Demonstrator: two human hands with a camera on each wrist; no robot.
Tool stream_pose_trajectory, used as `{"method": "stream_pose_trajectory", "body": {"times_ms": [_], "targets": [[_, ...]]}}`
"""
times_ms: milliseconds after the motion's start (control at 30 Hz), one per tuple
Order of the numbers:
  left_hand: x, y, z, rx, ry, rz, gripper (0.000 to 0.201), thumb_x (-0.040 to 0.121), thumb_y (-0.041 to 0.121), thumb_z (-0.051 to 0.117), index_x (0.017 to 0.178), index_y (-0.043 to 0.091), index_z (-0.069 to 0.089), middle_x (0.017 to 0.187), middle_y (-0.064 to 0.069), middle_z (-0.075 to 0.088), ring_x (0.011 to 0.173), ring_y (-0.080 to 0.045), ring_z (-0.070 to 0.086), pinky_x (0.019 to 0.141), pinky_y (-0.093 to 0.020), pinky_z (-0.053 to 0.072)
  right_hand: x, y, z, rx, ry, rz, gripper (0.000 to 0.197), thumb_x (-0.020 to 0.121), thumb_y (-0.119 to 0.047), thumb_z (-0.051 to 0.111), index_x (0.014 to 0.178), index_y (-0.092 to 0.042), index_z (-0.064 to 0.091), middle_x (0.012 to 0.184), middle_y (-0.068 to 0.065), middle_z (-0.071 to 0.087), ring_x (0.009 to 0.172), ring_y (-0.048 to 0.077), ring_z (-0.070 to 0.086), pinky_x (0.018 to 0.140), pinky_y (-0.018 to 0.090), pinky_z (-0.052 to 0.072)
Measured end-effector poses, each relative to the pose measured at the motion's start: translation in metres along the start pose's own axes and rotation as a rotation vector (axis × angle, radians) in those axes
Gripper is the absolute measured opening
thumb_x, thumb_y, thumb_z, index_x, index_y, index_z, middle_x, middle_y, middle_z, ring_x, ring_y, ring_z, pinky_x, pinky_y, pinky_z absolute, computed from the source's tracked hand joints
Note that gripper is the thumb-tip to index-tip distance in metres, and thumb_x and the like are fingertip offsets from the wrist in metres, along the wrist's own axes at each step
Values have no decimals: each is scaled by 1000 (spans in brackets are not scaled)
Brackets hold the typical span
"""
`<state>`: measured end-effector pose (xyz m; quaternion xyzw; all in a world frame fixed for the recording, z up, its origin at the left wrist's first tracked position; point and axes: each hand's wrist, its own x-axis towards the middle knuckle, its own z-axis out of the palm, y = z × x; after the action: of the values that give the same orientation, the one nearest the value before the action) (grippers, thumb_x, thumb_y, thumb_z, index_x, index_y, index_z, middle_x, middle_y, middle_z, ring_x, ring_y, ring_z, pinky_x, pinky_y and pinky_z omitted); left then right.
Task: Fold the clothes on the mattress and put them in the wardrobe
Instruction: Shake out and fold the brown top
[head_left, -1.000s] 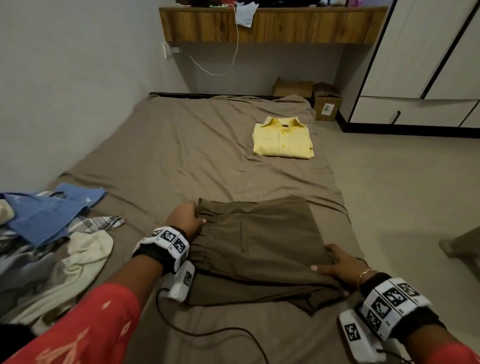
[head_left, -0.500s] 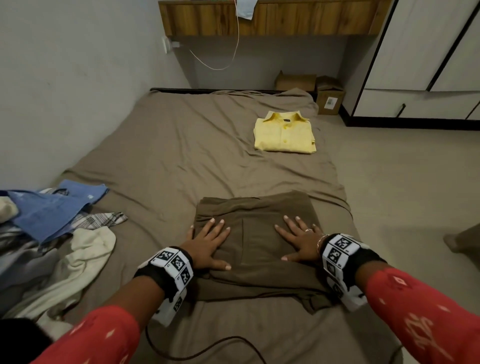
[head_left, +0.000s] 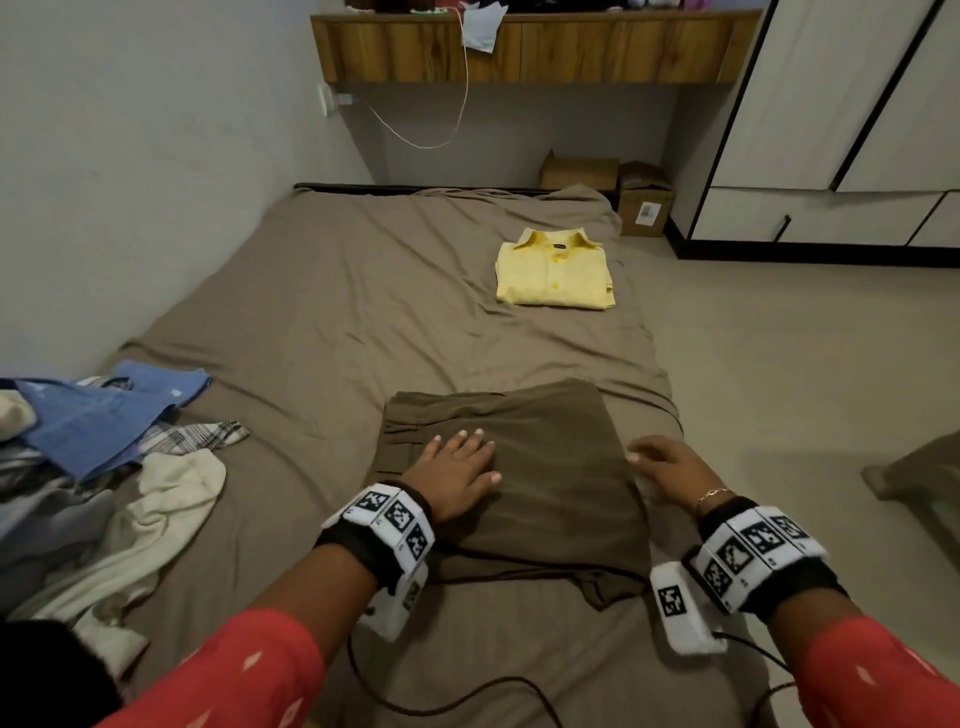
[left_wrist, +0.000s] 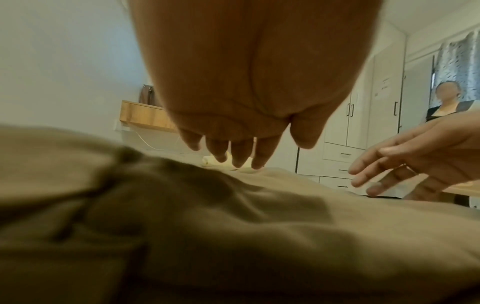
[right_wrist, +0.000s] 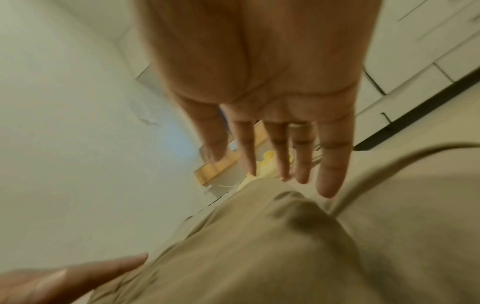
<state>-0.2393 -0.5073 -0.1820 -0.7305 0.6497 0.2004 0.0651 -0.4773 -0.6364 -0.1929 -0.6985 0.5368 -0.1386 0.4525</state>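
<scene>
A folded brown garment (head_left: 540, 467) lies on the near part of the mattress (head_left: 337, 312). My left hand (head_left: 457, 467) rests flat on its left half, fingers straight. My right hand (head_left: 670, 467) is at the garment's right edge with its fingers spread and straight; in the right wrist view the right hand (right_wrist: 272, 144) is above the brown cloth (right_wrist: 259, 257), apart from it. A folded yellow shirt (head_left: 556, 273) lies farther up the mattress on the right. The white wardrobe (head_left: 852, 130) stands at the far right, doors closed.
A heap of unfolded clothes (head_left: 98, 467), blue, checked and cream, lies at the mattress's left edge. Cardboard boxes (head_left: 613, 192) sit at the mattress head under a wooden shelf (head_left: 519, 47). Bare floor (head_left: 805, 364) runs along the right. Another person (left_wrist: 446, 102) shows in the left wrist view.
Both hands pressed flat on the garment half a second ago. The right hand has since slid off to the garment's right edge and lifted; the left hand stays flat on it.
</scene>
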Motion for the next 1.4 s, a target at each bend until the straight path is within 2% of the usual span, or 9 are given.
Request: {"method": "stream_pose_trajectory", "body": {"times_ms": [100, 200, 367, 567, 733, 900, 1100, 1267, 1400], "targets": [[10, 8, 16, -12, -44, -22, 62, 99, 46, 27, 150, 21, 1, 158, -3, -8, 145, -21, -6, 115, -41, -1, 0, 10, -2, 174, -45, 269, 16, 95, -8, 46, 79, -8, 50, 56, 6, 43, 42, 15, 41, 52, 20, 35], [16, 7, 30, 50, -92, -46, 69, 96, 52, 29, 149, 24, -5, 157, -3, -15, 145, -23, -10, 115, -44, -2, -4, 5, 7, 218, -100, 338, 26, 91, -21, 57, 69, -10, 50, 60, 8, 47, 52, 22, 47, 53, 24, 44], [18, 8, 40, 80, -55, -43, 68, 96, 53, 26, 149, 24, -7, 156, -3, -18, 144, -23, -13, 115, -45, -4, -3, -7, 18, 410, -118, 293, 14, 81, -10, 67, 83, 3, 62, 84, 19, 65, 74, 31, 61, 73, 38, 50], [12, 5, 34, 5, -34, -7, 68, 97, 50, 30, 150, 22, -2, 157, -3, -13, 145, -22, -8, 116, -43, -2, -6, -40, 22, 419, -138, 161, 65, 54, -8, 62, 118, 2, 52, 97, 17, 62, 74, 21, 58, 59, 21, 51], [-9, -46, 10, -1062, 377, -19, 24, 93, 27, 54, 112, 13, 60, 115, -10, 62, 110, -24, 57, 98, -34, 44, -24, -121, 32, 304, -151, -64, 33, 85, 7, 51, 112, -12, 50, 92, 5, 58, 79, 15, 55, 64, 22, 45], [-30, -83, 26, -1673, 482, -220, 34, 101, 28, 29, 110, 5, 53, 86, -7, 66, 79, -16, 61, 68, -18, 51, -26, -180, 100, -82, -202, -192, 45, 84, -6, 55, 127, -9, 44, 118, 12, 54, 104, 28, 53, 81, 27, 42], [-37, -88, 33, -1784, 473, -139, 42, 99, 35, 33, 114, 4, 57, 73, 1, 71, 68, -9, 68, 61, -17, 51, -37, -178, 184, 69, -584, 2, 32, 95, -8, 44, 123, -11, 28, 67, 7, 50, 30, 5, 46, 34, 19, 39], [-39, -98, 37, -1744, 511, -78, 60, 80, -22, 49, 122, 19, 45, 92, -6, 70, 78, -15, 65, 66, -20, 55, -30, -151, 144, 254, -372, -147, 29, 93, 10, 34, 110, -11, 44, 70, 8, 52, 40, 0, 51, 44, 16, 44], [-45, -101, 33, -1622, 437, -79, 39, 69, -10, 69, 102, 10, 63, 87, 1, 72, 81, -13, 64, 67, -15, 53, -31, -115, 109, -429, -217, -551, 43, 88, -21, 51, 130, -14, 49, 118, 8, 56, 108, 13, 54, 94, 25, 39]]}}
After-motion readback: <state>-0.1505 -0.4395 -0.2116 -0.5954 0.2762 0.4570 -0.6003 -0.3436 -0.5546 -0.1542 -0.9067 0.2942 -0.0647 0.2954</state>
